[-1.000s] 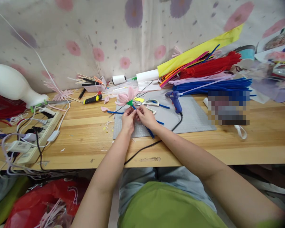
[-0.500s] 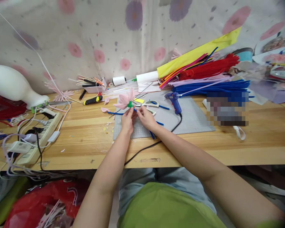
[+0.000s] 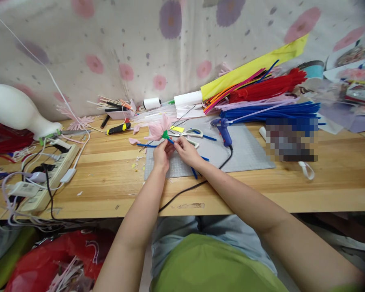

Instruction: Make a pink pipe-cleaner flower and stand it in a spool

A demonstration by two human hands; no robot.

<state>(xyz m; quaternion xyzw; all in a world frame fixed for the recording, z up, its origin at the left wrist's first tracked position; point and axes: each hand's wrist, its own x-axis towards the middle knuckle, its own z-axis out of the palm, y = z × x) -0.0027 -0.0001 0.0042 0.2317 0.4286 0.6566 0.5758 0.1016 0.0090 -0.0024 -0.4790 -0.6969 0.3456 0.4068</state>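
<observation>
A pink craft flower with a green base tilts up and left above my hands. My left hand is closed around the stem just under that green base. A short blue pipe cleaner runs from the base to my right hand, whose thumb and fingers pinch it. Both hands are close together over the grey cutting mat. Behind them lie scissors with pale handles, partly covered by the flower and my right hand. Loose blue pipe cleaners lie around.
A blue glue gun rests on the mat, its black cord trailing toward the table's front edge. Bundles of blue and red pipe cleaners lie at the back right. A power strip, a utility knife and a white foam head are left.
The flower has turned slightly and shifted a little left with my left hand. More of the blue pipe cleaner shows between my hands.
</observation>
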